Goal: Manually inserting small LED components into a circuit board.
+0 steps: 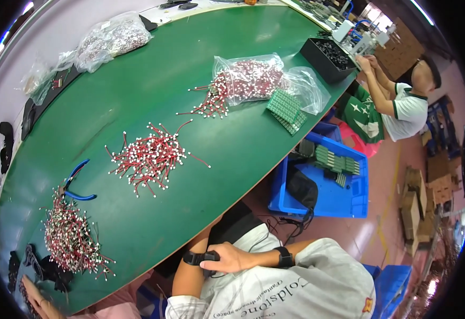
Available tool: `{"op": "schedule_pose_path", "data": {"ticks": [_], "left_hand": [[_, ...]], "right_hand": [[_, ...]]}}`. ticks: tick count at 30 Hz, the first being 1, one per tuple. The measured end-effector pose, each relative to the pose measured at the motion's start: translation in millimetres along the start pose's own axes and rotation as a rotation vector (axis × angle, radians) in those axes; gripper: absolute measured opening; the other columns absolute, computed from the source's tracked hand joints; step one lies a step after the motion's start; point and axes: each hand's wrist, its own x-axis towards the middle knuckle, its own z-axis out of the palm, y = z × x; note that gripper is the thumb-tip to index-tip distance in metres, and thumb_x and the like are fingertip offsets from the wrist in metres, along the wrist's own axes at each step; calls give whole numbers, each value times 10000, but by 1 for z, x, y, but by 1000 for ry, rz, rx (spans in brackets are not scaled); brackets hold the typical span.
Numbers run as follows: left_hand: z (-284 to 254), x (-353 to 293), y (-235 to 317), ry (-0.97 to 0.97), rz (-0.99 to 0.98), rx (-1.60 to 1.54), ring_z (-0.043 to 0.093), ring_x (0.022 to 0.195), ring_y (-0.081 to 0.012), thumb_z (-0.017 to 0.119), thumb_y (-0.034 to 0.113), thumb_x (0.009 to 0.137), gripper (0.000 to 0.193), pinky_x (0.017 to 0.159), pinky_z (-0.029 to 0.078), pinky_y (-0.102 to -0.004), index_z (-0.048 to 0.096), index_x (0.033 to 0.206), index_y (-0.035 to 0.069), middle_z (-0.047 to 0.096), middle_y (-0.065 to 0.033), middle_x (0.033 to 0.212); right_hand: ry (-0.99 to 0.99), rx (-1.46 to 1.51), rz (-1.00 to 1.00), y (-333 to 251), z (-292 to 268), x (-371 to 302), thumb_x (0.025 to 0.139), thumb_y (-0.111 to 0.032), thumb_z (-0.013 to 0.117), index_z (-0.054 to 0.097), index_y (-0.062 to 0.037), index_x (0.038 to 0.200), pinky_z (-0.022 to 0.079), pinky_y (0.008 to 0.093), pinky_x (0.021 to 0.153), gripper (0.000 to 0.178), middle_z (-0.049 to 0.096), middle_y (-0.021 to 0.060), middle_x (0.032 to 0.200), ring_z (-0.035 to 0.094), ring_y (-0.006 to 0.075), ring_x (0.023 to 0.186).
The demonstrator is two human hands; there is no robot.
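Observation:
My right hand point(231, 258) reaches across my body, its fingers closed on a black wrist strap point(194, 258) with a small dark block, worn on my left wrist. A second black strap point(284, 257) is round my right wrist. My left hand point(203, 240) lies at the table's near edge, and its fingers are hidden from sight. Beyond my hands, on the green table point(190, 223), lies a loose pile of short red wires with white connectors point(150, 157). Neither hand touches it.
Further left are blue-handled pliers point(78, 181), another wire pile point(70, 236) and a co-worker's hand point(36, 300). A bag of wires point(254, 80), green circuit boards point(285, 111) and a black bin point(328, 58) lie right. A blue crate point(323, 204) stands below; a person point(402, 111) sits beyond.

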Motion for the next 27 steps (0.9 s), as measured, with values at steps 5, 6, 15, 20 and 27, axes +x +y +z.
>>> {"op": "schedule_pose_path", "data": {"ticks": [5, 6, 15, 20, 27], "left_hand": [[2, -1, -5, 35, 98, -74, 628, 821, -311, 616, 223, 917, 201, 754, 496, -421, 659, 1040, 70, 672, -141, 968], [0, -6, -7, 39, 100, -71, 628, 821, -311, 616, 223, 917, 201, 754, 496, -421, 659, 1040, 70, 672, -141, 968], [-83, -58, 48, -449, -501, -875, 660, 967, -191, 635, 100, 897, 288, 862, 507, -323, 617, 1160, -17, 691, -138, 1041], [-153, -47, 75, -522, -156, -913, 666, 953, -202, 646, 55, 847, 356, 877, 501, -313, 614, 1196, -9, 700, -145, 1020], [-203, -49, 69, -104, -223, -1064, 665, 916, -243, 631, 37, 781, 356, 870, 491, -331, 628, 1125, -59, 701, -170, 1004]], "right_hand": [[-63, -127, -64, 23, -11, 9, 891, -369, 665, 636, 56, 899, 508, 367, 593, 426, 639, 182, 668, 659, 265, 614], [-63, -130, -70, 23, -22, 5, 891, -369, 665, 636, 56, 899, 508, 367, 593, 426, 639, 182, 668, 659, 265, 614], [970, -1033, -522, -86, -268, -8, 731, -257, 790, 609, -66, 1178, 493, 380, 864, 519, 635, 156, 1075, 610, 303, 1000], [955, -1248, -168, -67, -337, 9, 667, -387, 823, 515, -95, 1346, 418, 452, 1004, 800, 576, 237, 1232, 523, 394, 1176], [1052, -1015, -395, -80, -323, -4, 775, -335, 756, 471, -33, 1379, 427, 425, 1004, 733, 581, 224, 1259, 556, 374, 1164]]}}
